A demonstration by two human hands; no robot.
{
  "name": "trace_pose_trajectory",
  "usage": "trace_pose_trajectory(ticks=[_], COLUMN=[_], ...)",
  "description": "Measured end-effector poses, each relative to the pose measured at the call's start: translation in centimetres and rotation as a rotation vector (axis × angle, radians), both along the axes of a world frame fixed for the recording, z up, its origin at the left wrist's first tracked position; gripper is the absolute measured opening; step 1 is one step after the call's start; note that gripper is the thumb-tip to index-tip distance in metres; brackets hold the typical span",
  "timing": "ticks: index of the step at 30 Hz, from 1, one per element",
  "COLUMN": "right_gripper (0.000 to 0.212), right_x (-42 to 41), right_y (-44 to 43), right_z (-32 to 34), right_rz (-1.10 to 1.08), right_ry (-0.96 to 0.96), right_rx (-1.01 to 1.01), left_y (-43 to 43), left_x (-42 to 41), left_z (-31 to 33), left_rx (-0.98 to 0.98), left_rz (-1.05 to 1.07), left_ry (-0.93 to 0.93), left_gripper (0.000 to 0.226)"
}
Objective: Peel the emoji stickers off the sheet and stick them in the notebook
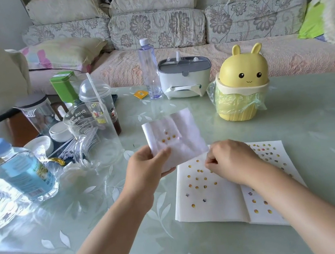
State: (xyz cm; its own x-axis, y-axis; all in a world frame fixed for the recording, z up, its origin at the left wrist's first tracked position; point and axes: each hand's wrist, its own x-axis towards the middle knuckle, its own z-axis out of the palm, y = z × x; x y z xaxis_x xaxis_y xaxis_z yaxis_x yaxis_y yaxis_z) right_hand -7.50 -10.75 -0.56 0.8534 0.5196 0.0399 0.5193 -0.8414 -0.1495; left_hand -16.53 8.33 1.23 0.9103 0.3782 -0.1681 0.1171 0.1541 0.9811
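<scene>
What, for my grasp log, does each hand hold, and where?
Left hand grips the white paper sticker sheet by its lower left corner. Right hand pinches over the open white notebook; whether it holds a sticker cannot be told.

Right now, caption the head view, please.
Left hand holds the white sticker sheet; right hand, fingers pinched, over the open white sticker-dotted notebook.

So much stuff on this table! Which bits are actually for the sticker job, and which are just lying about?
In use: sticker sheet, held by the left hand; open notebook, dotted with stickers; right hand over its left page.
Lying about: yellow bunny bin; tissue box; clear bottle; glass mug; green tin; domed cup.
</scene>
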Motion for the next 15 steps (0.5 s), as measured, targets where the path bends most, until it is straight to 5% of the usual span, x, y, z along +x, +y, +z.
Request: trace_pose_trajectory(ticks=[6,11,15], right_gripper=[0.036,0.023,0.019], right_x=[-0.8,-1.7,-2.7], right_y=[-0.5,-0.4,1.0], right_z=[0.8,2.7,2.7], right_rz=[-0.009,-0.003,0.218], right_ry=[-0.003,-0.342,-0.297], right_rx=[-0.044,0.502,0.685], left_y=[-0.3,-0.7,-1.8], left_x=[0.1,0.1,0.0], left_z=[-0.1,-0.4,-0.4], left_rx=[0.0,-0.001,-0.063], left_rz=[0.08,0.081,-0.04], left_ry=[0.04,0.064,0.015], left_gripper=[0.005,0.006,0.01])
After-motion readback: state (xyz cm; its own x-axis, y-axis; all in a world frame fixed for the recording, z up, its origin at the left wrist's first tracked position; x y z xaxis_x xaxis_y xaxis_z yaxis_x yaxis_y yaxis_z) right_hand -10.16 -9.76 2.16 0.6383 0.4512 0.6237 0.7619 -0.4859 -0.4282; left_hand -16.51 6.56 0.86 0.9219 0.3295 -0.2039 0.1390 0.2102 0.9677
